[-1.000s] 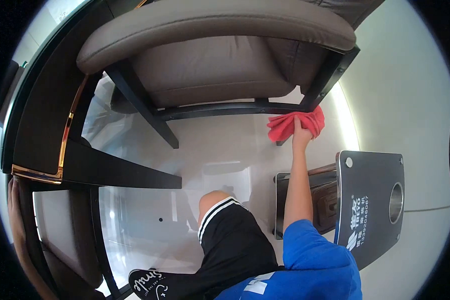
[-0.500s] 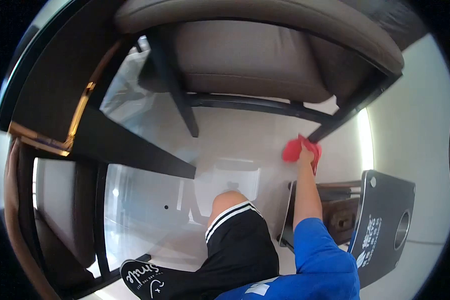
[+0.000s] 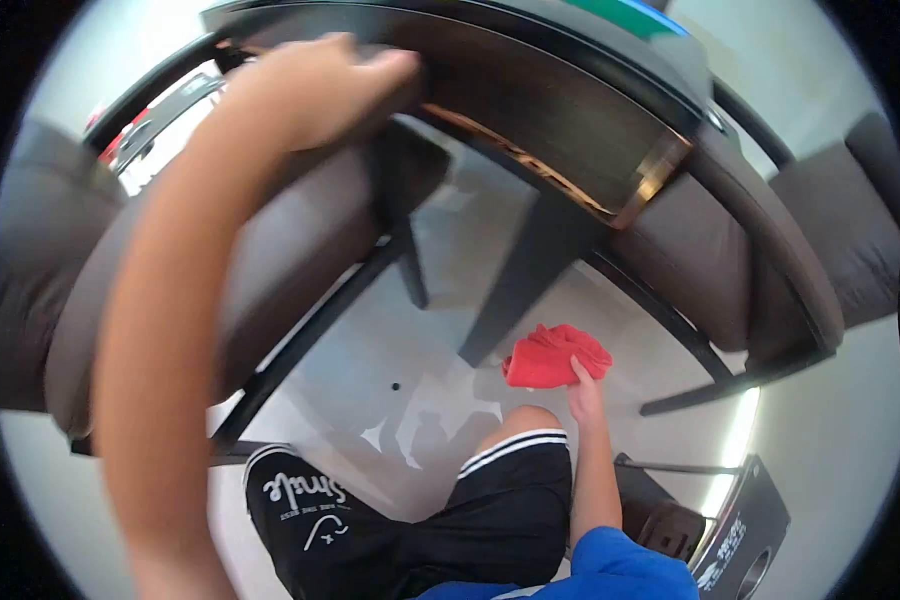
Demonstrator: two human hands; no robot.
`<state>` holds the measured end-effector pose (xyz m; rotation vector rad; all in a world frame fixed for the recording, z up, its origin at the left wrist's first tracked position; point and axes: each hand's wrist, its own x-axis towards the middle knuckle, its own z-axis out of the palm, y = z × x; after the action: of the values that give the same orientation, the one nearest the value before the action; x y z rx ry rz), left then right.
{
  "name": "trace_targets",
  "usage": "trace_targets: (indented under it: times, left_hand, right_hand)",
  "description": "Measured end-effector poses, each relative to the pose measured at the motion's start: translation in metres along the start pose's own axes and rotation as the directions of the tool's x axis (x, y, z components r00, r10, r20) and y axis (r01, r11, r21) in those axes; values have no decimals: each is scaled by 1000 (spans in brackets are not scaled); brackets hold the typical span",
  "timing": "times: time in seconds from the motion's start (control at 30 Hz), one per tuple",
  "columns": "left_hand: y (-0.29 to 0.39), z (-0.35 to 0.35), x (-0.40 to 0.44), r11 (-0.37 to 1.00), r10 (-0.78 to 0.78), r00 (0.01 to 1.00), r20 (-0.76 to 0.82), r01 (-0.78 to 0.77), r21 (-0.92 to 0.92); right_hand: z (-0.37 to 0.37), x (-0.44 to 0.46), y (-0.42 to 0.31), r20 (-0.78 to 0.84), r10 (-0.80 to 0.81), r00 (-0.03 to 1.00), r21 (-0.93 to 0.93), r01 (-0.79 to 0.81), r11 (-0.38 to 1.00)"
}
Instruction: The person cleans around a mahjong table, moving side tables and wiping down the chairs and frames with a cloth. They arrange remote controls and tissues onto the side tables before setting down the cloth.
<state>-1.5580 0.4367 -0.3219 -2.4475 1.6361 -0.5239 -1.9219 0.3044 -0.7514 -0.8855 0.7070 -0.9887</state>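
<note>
In the head view my right hand [image 3: 587, 397] grips a folded red cloth [image 3: 550, 358] low above the floor, its thumb lying on top of the fabric. My left hand [image 3: 315, 95], smeared by motion, reaches far forward and curls over the top of the backrest of a grey-brown padded chair [image 3: 300, 240]. Most of its fingers are hidden behind the rail; the thumb points right. Close beside that hand is the dark table [image 3: 550, 95] with gold-coloured trim.
Another padded chair [image 3: 690, 250] stands right of the dark table leg [image 3: 520, 280]. A black stool [image 3: 745, 540] with white lettering is at lower right. Along the right wall runs a light strip [image 3: 735, 440]. A small black dot [image 3: 396, 386] marks the shiny floor.
My view has swung left and up toward the table. My left hand has come into view at the chair. The red cloth in my right hand has moved away from the chair leg.
</note>
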Motion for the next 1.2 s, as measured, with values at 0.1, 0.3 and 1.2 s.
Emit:
trace_targets:
  times: [0.1, 0.3, 1.2]
  left_hand:
    - [-2, 17, 4, 914, -227, 974, 21, 221, -340]
    - [8, 30, -1, 840, -452, 883, -128, 373, -393]
    - [4, -28, 18, 801, -292, 939, 180, 343, -491]
  right_hand:
    - [55, -13, -30, 129, 131, 983, 64, -140, 988]
    - [163, -69, -89, 313, -1, 950, 162, -52, 985]
    - [238, -383, -412, -692, 235, 683, -123, -432, 894]
